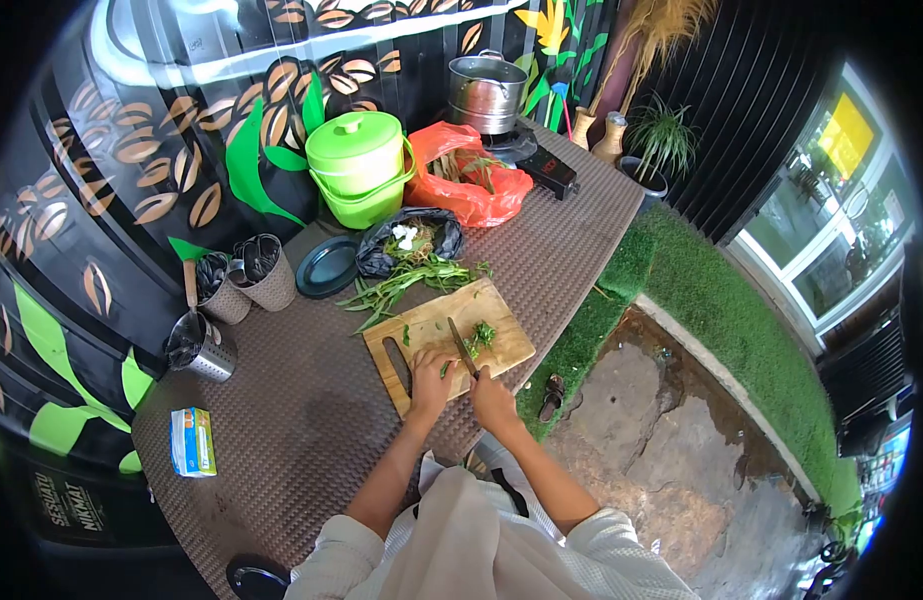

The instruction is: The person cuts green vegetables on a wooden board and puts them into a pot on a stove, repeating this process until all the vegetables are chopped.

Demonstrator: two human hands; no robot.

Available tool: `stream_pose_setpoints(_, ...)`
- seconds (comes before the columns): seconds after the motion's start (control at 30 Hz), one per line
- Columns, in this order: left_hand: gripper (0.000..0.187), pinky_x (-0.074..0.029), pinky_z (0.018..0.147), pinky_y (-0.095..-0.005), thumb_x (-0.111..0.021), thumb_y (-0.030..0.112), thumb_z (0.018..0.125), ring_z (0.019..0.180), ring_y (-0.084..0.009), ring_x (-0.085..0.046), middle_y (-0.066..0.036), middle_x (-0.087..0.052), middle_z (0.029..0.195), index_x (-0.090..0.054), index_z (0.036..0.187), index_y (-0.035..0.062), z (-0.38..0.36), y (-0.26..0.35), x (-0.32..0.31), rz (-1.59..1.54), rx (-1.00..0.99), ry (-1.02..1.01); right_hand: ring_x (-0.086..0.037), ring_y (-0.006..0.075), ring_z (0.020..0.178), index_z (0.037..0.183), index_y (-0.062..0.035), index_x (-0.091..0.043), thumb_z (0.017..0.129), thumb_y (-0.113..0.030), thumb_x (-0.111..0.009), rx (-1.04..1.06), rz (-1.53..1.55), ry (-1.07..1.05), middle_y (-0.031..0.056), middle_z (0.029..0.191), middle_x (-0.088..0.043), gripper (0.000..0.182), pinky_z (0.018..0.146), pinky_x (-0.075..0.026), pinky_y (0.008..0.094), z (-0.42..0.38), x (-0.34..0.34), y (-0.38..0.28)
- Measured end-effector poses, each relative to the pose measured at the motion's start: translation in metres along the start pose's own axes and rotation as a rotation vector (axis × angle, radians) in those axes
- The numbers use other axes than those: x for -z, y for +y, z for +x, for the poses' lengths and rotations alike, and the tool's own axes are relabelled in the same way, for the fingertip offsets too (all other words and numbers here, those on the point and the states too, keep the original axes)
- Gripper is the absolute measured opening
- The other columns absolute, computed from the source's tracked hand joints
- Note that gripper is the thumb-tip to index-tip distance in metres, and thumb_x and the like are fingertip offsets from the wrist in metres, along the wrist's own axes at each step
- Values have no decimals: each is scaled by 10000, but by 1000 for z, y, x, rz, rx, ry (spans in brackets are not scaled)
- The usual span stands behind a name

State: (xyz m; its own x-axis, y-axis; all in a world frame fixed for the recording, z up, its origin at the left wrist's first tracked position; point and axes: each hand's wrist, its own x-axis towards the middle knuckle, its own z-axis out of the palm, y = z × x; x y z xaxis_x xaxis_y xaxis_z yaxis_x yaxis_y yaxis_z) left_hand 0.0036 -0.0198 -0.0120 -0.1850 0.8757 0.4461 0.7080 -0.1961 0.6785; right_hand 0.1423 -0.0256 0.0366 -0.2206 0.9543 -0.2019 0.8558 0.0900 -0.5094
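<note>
A wooden cutting board [506, 352] lies on the brown woven-pattern table in front of me. My right hand [493, 400] is wrapped round the handle of a knife [458, 340], whose blade points away across the board. Just left of the blade, my left hand [431, 382] presses its bent fingers down on the board, with a bit of green leafy vegetable showing at the fingertips. Chopped greens [481, 335] lie in a small heap right of the blade. Long uncut leafy stems [411, 287] rest beyond the board's far edge.
Behind the stems are a black plastic bag [446, 238], a dark plate [326, 267], a green lidded bucket [356, 165] and a red bag [468, 190]. A steel pot [488, 95] stands on a stove [548, 172]. Utensil holders [266, 275] and a blue-white packet [192, 442] are left.
</note>
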Motion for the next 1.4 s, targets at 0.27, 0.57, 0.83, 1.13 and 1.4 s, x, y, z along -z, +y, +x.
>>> stream_pose_setpoints(0.27, 101, -410, 846, -409, -649, 92, 793, 932, -313, -525, -113, -612, 902, -678, 866, 28, -4, -4, -2, -4, 6, 10, -625, 472, 809, 1110, 6, -385, 962, -317, -410, -46, 48, 0, 289, 833, -630, 356, 702, -506, 539, 16, -21, -3)
stream_pose_setpoints(0.57, 115, -376, 846, -397, -648, 120, 804, 924, -287, -518, -95, -589, 859, -681, 872, 33, -3, 3, 1, 19, 42, -4, -628, 468, 800, 1143, 24, -366, 969, -300, -395, -48, 43, -20, 288, 843, -629, 369, 694, -507, 542, 15, -27, -6)
stream_pose_setpoints(0.83, 127, -372, 865, -402, -640, 117, 808, 937, -284, -516, -101, -592, 870, -679, 894, 31, -1, 1, 2, 13, 18, -18, -625, 463, 827, 1132, 17, -361, 967, -306, -401, -50, 81, 0, 307, 870, -619, 365, 710, -503, 541, 13, -27, -9)
stream_pose_setpoints(1.13, 150, -376, 892, -420, -574, 86, 828, 941, -321, -534, -125, -618, 914, -640, 941, 14, -4, 2, 6, 21, -63, -15, -627, 458, 823, 1111, 3, -387, 968, -322, -396, -95, 36, 6, 294, 823, -627, 355, 711, -496, 542, 10, -32, -7)
stream_pose_setpoints(1.4, 348, -383, 867, -458, -598, 32, 806, 923, -371, -557, -159, -609, 903, -428, 1109, 42, -3, 9, 10, -118, 77, -9, -636, 447, 797, 1101, 11, -388, 963, -295, -406, -26, 4, 8, 286, 819, -631, 336, 682, -515, 521, 6, -30, -13)
